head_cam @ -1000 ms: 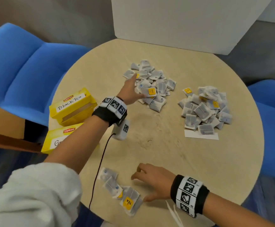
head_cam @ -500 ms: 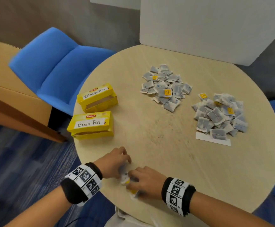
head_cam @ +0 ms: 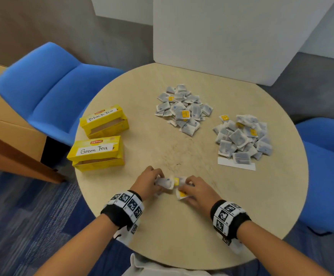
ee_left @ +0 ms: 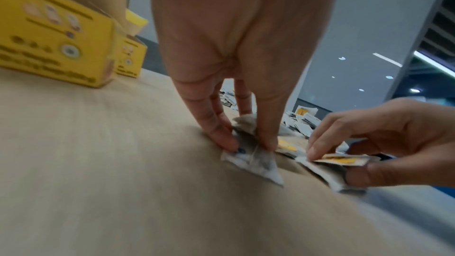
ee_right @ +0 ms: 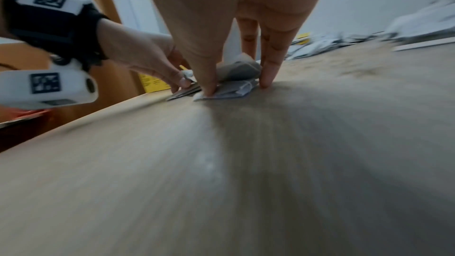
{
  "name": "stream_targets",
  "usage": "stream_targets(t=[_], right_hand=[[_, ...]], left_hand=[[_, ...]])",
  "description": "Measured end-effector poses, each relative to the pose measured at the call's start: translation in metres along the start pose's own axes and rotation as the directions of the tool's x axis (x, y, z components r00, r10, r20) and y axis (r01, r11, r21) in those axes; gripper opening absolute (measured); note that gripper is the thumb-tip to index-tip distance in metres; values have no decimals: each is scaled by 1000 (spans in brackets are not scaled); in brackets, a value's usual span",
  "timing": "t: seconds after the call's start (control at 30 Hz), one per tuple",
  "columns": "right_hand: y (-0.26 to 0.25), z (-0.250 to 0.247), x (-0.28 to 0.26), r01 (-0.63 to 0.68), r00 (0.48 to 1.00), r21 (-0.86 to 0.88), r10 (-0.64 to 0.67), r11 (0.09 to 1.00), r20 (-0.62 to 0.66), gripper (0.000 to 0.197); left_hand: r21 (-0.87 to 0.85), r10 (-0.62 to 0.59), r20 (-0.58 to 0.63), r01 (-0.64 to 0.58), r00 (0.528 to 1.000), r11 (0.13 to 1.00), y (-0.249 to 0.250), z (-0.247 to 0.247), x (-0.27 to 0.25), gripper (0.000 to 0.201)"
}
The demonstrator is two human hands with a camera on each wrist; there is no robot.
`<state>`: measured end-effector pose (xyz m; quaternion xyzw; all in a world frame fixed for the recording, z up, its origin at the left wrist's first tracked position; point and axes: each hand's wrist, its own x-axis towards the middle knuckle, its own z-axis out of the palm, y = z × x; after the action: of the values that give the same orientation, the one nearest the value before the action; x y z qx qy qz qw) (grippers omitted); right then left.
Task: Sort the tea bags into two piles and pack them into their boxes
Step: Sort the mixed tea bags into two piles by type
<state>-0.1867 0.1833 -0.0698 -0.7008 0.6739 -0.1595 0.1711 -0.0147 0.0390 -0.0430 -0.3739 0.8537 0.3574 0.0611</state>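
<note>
Round pale-wood table (head_cam: pixel 182 232), seen from above. Near its front edge, left hand (head_cam: pixel 148 183) and right hand (head_cam: pixel 199 193) side by side, almost touching, both down on a small cluster of white paper tea bags (head_cam: pixel 169 183).

Left hand (ee_left: pixel 236 50): thumb and fingertips (ee_left: pixel 222 139) narrowed into a pinch on one grey-white tea bag (ee_left: pixel 253 164), pressed flat against the table top (ee_left: pixel 110 172).

Right hand (ee_left: pixel 384 139): fingers curled, gripping a tea bag with a yellow tag (ee_left: pixel 341 161) between thumb and forefinger; from its own wrist view, fingertips (ee_right: pixel 209 87) planted on a crumpled tea bag (ee_right: pixel 236 85), further fingers set down just beside it.

Farther back, two sorted piles: left pile of grey-white tea bags (head_cam: pixel 184 109) toward the far middle, right pile of grey-white tea bags (head_cam: pixel 243 139) well apart from the hands, lying partly over a white paper slip (head_cam: pixel 237 166).

At the left edge, two open yellow cardboard boxes: one with a handwritten "Black Tea" label (head_cam: pixel 104 121), farther away; one with a "Green Tea" label (head_cam: pixel 97 153), nearer, just beside it. No bags visible inside either.

Black wristbands with black-and-white square markers (head_cam: pixel 127 205) on both wrists. Blue upholstered chair (head_cam: pixel 48 90) behind the boxes, another blue seat (head_cam: pixel 329 172) at right, large white panel (head_cam: pixel 241 34) beyond the table.
</note>
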Motion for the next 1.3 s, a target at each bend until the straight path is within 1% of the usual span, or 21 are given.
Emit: stream_targets(t=[0.1,0.17,0.2,0.27,0.3,0.33,0.37,0.4,0.43,0.47,0.53,0.63,0.7,0.77,0.87,0.97,1.07,1.13,1.2,1.27,1.3], right_hand=[[18,-13,-7,-177,984,25,178,984,-30,27],[25,-21,-11,-300,952,56,302,952,-51,27],[28,-25,-13,-355,933,92,359,930,-33,27],[30,-31,-17,-447,886,201,462,871,-31,25],[30,-35,-18,-486,851,284,521,827,-60,23],[31,-38,-19,-517,805,398,589,758,-77,20],[31,-40,-19,-528,757,535,651,659,-57,19],[32,-43,-19,-524,713,663,701,535,-1,21],[31,-44,-20,-505,688,759,723,411,66,22],[31,-46,-20,-482,679,813,725,326,112,23],[32,-48,-20,-454,684,853,714,259,148,23],[32,-50,-19,-442,695,865,700,238,163,16],[32,-52,-16,-433,710,872,683,228,174,9],[31,-55,-11,-418,728,879,663,229,174,5],[31,-59,-3,-387,718,901,677,195,162,7],[33,-65,0,-369,685,917,711,151,159,12],[37,-70,3,-376,651,917,742,131,161,19],[39,-74,7,-375,638,920,751,115,166,19],[40,-79,13,-374,648,920,743,118,168,17],[41,-86,21,-371,666,920,727,127,168,15],[41,-89,27,-369,673,919,721,136,164,14]], left_hand=[[-98,-14,-38,11,999,995,19,5,16,29],[-166,-21,-45,13,999,986,30,8,23,21],[-177,-15,-46,7,999,984,34,9,26,16],[-195,-19,-34,12,999,981,41,11,28,24],[-217,-29,-31,21,999,976,43,11,30,28],[-238,-32,-34,23,999,971,43,11,31,30],[-256,-34,-25,27,999,966,42,10,32,31],[-284,-30,-8,26,1000,958,41,10,34,31],[-321,-20,10,23,1000,947,40,9,36,31],[-358,-8,19,15,1000,934,38,9,38,30],[-413,-2,21,11,1000,911,36,7,39,24],[-513,-5,42,26,999,858,41,3,39,17],[-578,-2,91,55,996,814,45,1,39,17],[-587,27,106,41,994,809,47,1,40,17],[-547,106,1,-88,994,833,48,-1,44,15],[-587,122,-116,-167,986,792,53,-6,47,24],[-607,120,-263,-260,957,751,57,-13,50,34],[-653,101,-296,-279,950,704,58,-18,55,35],[-656,104,-319,-299,942,693,57,-22,62,40],[-672,116,-308,-303,944,676,56,-23,68,44],[-699,99,-280,-274,955,661,55,-23,73,44]])
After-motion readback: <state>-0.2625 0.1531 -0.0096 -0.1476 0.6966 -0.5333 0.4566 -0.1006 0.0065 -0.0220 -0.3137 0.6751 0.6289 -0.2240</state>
